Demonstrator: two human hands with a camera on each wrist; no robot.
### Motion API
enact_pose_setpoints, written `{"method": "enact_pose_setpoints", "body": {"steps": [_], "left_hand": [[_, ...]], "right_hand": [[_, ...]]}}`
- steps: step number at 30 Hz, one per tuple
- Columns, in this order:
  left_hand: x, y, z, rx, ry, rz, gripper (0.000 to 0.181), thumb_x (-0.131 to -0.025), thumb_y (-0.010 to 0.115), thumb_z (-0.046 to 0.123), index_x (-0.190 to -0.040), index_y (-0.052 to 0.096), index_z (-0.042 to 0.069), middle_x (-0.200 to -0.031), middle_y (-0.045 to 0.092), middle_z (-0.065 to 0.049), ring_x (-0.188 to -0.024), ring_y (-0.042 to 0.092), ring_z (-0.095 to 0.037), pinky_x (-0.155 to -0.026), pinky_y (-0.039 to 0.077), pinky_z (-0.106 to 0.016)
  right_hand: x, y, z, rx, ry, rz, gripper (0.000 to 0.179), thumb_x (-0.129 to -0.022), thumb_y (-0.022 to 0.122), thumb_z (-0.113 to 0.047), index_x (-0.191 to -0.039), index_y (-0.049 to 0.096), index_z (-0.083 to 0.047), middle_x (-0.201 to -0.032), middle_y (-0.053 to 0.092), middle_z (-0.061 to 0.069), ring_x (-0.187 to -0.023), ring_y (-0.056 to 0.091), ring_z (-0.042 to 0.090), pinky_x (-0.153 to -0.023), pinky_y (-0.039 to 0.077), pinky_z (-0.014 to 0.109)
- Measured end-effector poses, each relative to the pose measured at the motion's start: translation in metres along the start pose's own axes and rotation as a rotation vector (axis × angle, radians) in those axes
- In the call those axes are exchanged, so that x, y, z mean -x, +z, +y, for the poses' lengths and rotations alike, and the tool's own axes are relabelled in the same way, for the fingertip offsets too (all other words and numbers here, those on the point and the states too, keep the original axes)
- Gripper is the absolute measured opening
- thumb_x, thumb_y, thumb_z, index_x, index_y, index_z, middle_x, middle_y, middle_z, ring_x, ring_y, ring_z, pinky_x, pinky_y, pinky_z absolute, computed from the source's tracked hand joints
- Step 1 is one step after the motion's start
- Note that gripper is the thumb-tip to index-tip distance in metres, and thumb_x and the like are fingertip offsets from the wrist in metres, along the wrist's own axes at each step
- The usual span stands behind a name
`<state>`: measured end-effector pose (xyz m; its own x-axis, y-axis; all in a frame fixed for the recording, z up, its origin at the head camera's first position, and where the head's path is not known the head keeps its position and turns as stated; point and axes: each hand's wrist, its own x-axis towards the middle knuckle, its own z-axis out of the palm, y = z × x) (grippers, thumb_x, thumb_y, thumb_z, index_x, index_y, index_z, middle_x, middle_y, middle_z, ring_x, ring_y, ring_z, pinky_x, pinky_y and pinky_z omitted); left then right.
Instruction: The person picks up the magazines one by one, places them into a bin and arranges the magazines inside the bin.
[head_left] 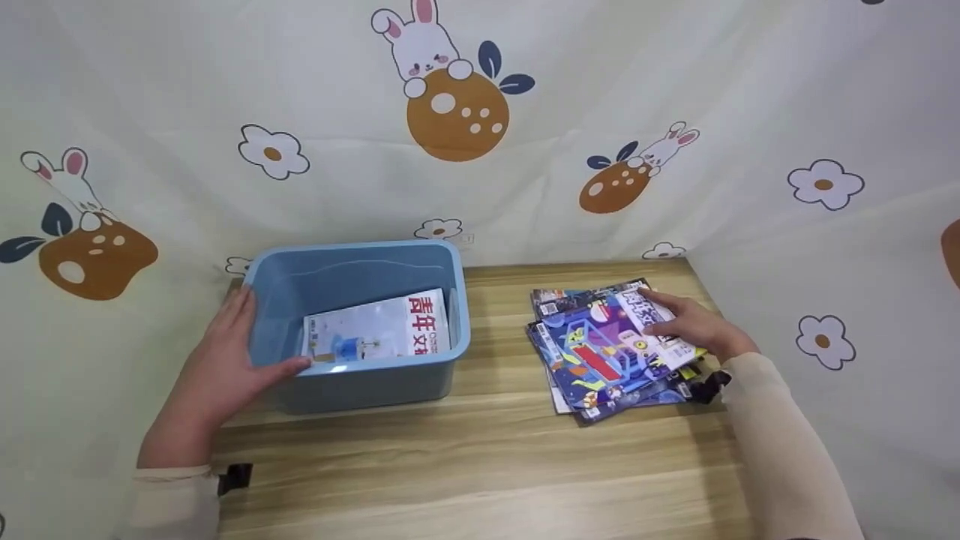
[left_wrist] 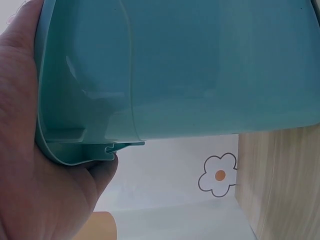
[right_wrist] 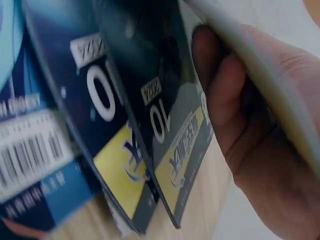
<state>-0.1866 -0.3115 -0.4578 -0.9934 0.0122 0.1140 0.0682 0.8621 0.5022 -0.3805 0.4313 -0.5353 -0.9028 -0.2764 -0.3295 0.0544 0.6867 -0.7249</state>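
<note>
A blue plastic bin (head_left: 367, 391) stands on the left of the table. My left hand (head_left: 214, 371) grips its near left corner, the thumb lying over the front rim; the left wrist view shows the hand around the rim (left_wrist: 41, 100). Inside the bin lies a magazine (head_left: 375, 330) with a pale cover and red characters. To the right is a fanned pile of magazines (head_left: 551, 300). My right hand (head_left: 697, 326) holds the right edge of the top magazine (head_left: 559, 337), a purple-blue one. In the right wrist view this magazine is lifted apart from the dark magazines (right_wrist: 167, 155) under it.
The wood-grain table (head_left: 480, 465) extends in front of the bin and the pile. A pale curtain (head_left: 337, 195) printed with rabbits and flowers hangs behind and along both sides. Each wrist carries a black strap piece (head_left: 236, 478).
</note>
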Motion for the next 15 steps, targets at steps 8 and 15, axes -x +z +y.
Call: {"method": "enact_pose_setpoints", "body": {"steps": [8, 15], "left_hand": [[0.0003, 0.0002, 0.0001, -0.004, -0.003, 0.003, 0.140, -0.087, 0.079, 0.079, -0.175, 0.004, -0.002, -0.184, 0.000, -0.025, -0.168, 0.005, -0.051, -0.116, 0.027, -0.086], [0.0001, 0.0001, -0.0002, -0.009, 0.009, 0.009, 0.140, -0.087, 0.078, 0.078, -0.175, 0.006, -0.003, -0.183, 0.002, -0.026, -0.168, 0.007, -0.051, -0.116, 0.028, -0.086]], "right_hand": [[0.0009, 0.0011, 0.0009, -0.191, 0.021, 0.008, 0.090, -0.101, 0.083, -0.040, -0.175, 0.034, -0.038, -0.175, 0.032, 0.021, -0.117, 0.067, 0.031, -0.089, 0.063, 0.035], [0.0035, 0.0061, -0.0009, -0.312, -0.023, 0.048, 0.089, -0.103, 0.082, -0.030, -0.176, 0.031, -0.036, -0.171, 0.038, 0.021, -0.114, 0.069, 0.023, -0.086, 0.064, 0.033]]}}
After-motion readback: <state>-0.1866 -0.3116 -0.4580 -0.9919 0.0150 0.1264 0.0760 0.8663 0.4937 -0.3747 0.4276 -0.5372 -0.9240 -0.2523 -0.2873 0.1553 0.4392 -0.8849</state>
